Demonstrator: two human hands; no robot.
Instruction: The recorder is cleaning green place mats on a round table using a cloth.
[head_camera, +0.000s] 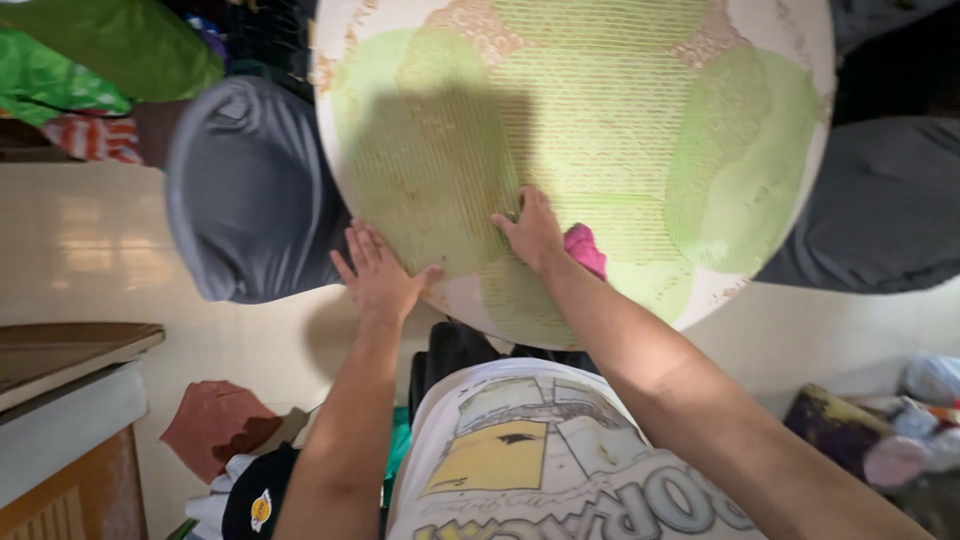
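A round table (770, 25) with a worn white rim carries pale green mesh mats (600, 110) that overlap each other. My left hand (378, 268) lies flat with spread fingers on the table's near edge, on the rim of a green mat. My right hand (530, 228) presses on the mat a little further in, fingers curled at a mat's edge. A pink cloth (586, 250) sits right beside my right wrist, partly hidden by it; I cannot tell whether the hand grips it.
A grey covered chair (245, 190) stands left of the table and a dark grey one (880, 200) at the right. Green fabric (110, 45) is piled at the far left. A brownish rag (215, 425) and a black cap (255, 495) lie on the floor, wooden furniture (60, 350) beside them.
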